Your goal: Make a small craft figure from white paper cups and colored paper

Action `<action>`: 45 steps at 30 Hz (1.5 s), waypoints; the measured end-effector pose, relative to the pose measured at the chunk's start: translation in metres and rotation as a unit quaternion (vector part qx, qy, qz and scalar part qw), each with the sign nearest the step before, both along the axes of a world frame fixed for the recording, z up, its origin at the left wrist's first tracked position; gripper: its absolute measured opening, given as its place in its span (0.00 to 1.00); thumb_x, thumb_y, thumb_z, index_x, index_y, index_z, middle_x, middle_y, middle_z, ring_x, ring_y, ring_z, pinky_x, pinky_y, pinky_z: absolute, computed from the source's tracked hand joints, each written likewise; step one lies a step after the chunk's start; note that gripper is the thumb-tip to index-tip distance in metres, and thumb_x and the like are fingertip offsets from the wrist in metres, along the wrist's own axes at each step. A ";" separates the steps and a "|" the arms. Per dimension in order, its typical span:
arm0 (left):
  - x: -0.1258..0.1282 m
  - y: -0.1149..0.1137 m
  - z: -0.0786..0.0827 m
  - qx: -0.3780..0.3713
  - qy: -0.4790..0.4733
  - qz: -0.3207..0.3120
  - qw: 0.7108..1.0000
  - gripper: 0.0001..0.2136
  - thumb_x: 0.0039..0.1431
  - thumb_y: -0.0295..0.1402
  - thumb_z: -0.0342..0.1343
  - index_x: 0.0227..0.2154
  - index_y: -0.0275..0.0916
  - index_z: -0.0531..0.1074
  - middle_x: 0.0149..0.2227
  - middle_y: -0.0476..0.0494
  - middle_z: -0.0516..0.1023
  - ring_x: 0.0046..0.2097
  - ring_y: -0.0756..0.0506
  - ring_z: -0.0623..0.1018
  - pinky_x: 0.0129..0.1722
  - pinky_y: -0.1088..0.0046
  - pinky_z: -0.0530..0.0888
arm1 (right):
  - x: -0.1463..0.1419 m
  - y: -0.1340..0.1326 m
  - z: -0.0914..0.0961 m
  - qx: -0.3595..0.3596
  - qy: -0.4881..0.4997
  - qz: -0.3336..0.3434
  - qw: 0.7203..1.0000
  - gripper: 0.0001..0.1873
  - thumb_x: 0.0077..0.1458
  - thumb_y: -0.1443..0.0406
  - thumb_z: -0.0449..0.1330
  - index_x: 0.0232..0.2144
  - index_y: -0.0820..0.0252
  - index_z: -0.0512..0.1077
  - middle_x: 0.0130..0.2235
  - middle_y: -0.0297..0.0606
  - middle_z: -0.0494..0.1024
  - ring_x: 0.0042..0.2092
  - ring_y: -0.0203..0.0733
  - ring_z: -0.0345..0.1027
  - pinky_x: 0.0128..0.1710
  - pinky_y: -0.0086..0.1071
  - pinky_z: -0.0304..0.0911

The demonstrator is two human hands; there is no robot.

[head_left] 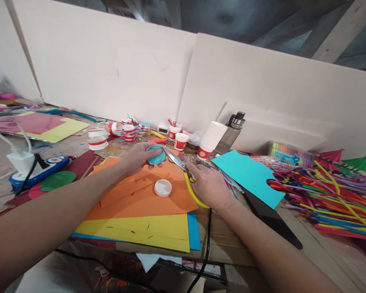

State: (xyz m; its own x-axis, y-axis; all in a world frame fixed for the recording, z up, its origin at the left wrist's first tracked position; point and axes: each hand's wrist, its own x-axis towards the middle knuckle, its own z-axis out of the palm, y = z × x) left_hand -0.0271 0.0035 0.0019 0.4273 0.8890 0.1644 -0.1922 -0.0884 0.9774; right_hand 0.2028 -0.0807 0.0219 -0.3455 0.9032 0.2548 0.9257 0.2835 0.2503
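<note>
My left hand [140, 158] is closed on a small round turquoise paper disc [155, 155], thumb on its face; a pale rim shows around it. In my right hand [209, 183] is a pair of scissors [191, 191] with yellow handles, its metal blades pointing left toward the disc's edge. Whether the blades touch the disc, I cannot tell. Below the hands, a shallow white cup bottom [162, 188] lies on orange paper [125, 203]. Under that are yellow sheets [134, 234] and blue ones.
A turquoise sheet [250, 177] with notched edges lies right of my right hand. Behind stand stacked paper cups [212, 138] and a bottle [232, 132]. Pipe cleaners [320, 195] heap at the right. A power strip [39, 173] sits left; a black cable [208, 244] hangs over the front edge.
</note>
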 end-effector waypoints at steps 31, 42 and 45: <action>-0.007 0.013 -0.007 -0.021 0.013 0.068 0.997 0.19 0.42 0.42 0.72 0.33 0.36 0.75 0.30 0.46 0.76 0.30 0.49 0.75 0.24 0.75 0.75 | 0.010 0.012 -0.014 -0.128 0.065 -0.097 0.985 0.14 0.61 0.64 0.52 0.42 0.56 0.76 0.39 0.46 0.83 0.40 0.49 0.77 0.34 0.33 0.58; -0.008 0.011 0.004 -0.156 -0.065 0.067 0.983 0.07 0.53 0.24 0.62 0.36 0.33 0.75 0.36 0.40 0.80 0.32 0.49 0.78 0.26 0.76 0.77 | 0.015 0.008 -0.014 -0.159 0.095 -0.062 0.981 0.13 0.59 0.61 0.57 0.44 0.57 0.76 0.41 0.46 0.83 0.41 0.48 0.77 0.36 0.32 0.61; -0.006 0.010 0.005 -0.192 -0.091 0.060 0.975 0.05 0.56 0.25 0.60 0.36 0.33 0.76 0.36 0.38 0.81 0.34 0.45 0.80 0.31 0.70 0.80 | 0.015 0.005 -0.010 -0.171 0.083 -0.030 0.981 0.14 0.57 0.64 0.59 0.45 0.57 0.75 0.41 0.45 0.82 0.42 0.48 0.77 0.38 0.33 0.64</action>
